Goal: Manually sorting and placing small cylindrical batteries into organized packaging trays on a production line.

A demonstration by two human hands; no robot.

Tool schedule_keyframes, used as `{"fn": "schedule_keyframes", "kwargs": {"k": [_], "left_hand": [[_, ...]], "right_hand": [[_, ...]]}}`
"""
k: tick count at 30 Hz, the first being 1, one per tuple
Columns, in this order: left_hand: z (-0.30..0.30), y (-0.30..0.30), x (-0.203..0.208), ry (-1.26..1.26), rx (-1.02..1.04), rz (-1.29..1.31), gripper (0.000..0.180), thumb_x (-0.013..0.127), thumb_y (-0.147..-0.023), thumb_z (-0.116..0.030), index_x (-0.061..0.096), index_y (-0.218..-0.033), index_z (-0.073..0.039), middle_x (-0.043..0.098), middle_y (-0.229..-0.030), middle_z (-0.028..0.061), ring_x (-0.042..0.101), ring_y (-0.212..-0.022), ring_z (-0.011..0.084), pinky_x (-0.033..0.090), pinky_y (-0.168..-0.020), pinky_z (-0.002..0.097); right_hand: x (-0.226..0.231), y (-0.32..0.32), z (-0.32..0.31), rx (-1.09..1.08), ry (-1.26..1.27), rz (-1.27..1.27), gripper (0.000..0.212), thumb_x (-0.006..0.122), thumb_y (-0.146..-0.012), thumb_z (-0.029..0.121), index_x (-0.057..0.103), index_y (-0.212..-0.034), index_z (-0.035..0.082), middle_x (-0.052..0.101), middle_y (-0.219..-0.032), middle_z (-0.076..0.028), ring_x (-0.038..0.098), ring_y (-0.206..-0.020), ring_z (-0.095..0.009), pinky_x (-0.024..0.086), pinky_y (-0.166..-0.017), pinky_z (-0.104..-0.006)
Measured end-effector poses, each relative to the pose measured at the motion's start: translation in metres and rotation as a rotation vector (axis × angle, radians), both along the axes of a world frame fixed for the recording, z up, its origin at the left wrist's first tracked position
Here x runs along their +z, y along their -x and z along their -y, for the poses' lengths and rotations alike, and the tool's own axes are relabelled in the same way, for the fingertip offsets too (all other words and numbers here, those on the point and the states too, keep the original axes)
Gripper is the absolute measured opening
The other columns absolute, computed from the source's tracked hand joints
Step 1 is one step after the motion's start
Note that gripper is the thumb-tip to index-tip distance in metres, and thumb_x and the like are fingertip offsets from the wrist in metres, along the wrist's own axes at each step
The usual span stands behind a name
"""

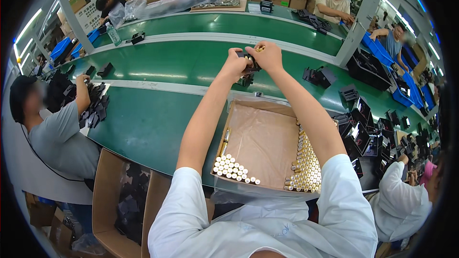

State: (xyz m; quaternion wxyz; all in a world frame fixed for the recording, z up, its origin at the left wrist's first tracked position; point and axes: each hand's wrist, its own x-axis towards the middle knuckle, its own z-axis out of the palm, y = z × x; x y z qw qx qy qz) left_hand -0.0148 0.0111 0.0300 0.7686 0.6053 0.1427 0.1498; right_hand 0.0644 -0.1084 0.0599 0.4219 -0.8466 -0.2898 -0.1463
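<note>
Both my arms reach forward over the green bench. My left hand (235, 63) grips a small black plastic casing (249, 61), in which gold-coloured batteries show. My right hand (268, 57) is closed around several gold batteries (259, 48), its thumb and fingers at the casing's upper edge. How far the batteries sit inside is hidden by my fingers. Below my forearms lies a shallow cardboard box (260, 136) lined with brown paper. Standing batteries (234, 168) fill its near left corner, and a larger heap of batteries (306, 165) runs along its right side.
Another black casing (245, 80) sits on the conveyor (181, 64) just under my hands. Black casings (366, 129) crowd the bench at right. A co-worker (57, 119) handles black parts (98, 107) at left. A tall carton (122, 200) stands below. A metal post (361, 24) rises at right.
</note>
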Motion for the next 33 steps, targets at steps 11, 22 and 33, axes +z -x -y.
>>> {"fn": "schedule_keyframes", "kwargs": {"k": [11,22,33], "left_hand": [[-0.013,0.012,-0.004,-0.062,0.237,0.025,0.053,0.076,-0.082,-0.011,0.046,-0.122,0.008,0.059,-0.107,0.0242,0.066,-0.090,0.0258,0.058,-0.068,0.0332],[-0.035,-0.006,-0.029,-0.208,0.274,-0.051,0.049,0.074,-0.086,-0.012,0.047,-0.121,0.009,0.060,-0.106,0.0252,0.065,-0.089,0.0275,0.058,-0.072,0.0377],[-0.018,0.009,0.003,-0.203,0.263,-0.075,0.045,0.060,-0.093,-0.008,0.036,-0.130,0.001,0.055,-0.112,0.0257,0.064,-0.090,0.0344,0.058,-0.068,0.0440]], "right_hand": [[0.000,0.021,0.018,0.232,0.033,0.200,0.030,0.079,-0.079,0.035,0.074,-0.082,0.006,0.072,-0.075,-0.007,0.062,-0.061,-0.024,0.051,-0.059,-0.0337],[-0.015,0.046,0.006,0.229,0.542,1.064,0.008,0.066,-0.080,0.013,0.064,-0.074,0.009,0.068,-0.067,-0.007,0.068,-0.060,-0.021,0.048,-0.045,-0.0319],[-0.024,0.020,0.004,0.379,0.575,1.031,0.009,0.064,-0.078,0.012,0.063,-0.070,0.009,0.068,-0.067,-0.008,0.065,-0.054,-0.026,0.048,-0.046,-0.0354]]}}
